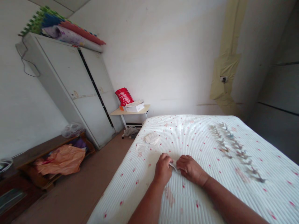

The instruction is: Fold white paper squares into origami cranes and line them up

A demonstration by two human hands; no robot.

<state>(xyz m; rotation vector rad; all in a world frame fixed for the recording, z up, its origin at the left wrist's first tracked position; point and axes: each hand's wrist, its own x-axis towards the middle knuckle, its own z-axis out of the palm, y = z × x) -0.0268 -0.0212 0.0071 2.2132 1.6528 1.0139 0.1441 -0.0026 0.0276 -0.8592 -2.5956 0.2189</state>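
Over the middle of the bed, my left hand (pixel 163 168) and my right hand (pixel 192 169) are close together, fingers curled in. Between them a small folded piece of paper (pixel 173 167) shows as a pale strip, gripped at both ends. Most of it is hidden by my fingers. Beyond my left hand lie a small stack of paper sheets (pixel 152 137) and a loose printed sheet (pixel 140 147). To the right, several small folded paper figures (pixel 238 148) with pointed ends stand in two rows; they look blurred.
The bed (pixel 179 127) has a white ribbed cover with red spots. Behind it, a small table (pixel 116 112) carries a red bag (pixel 124 96) and a white box (pixel 135 106). A grey cabinet (pixel 67 77) and a low wooden bench (pixel 46 137) stand to the left.
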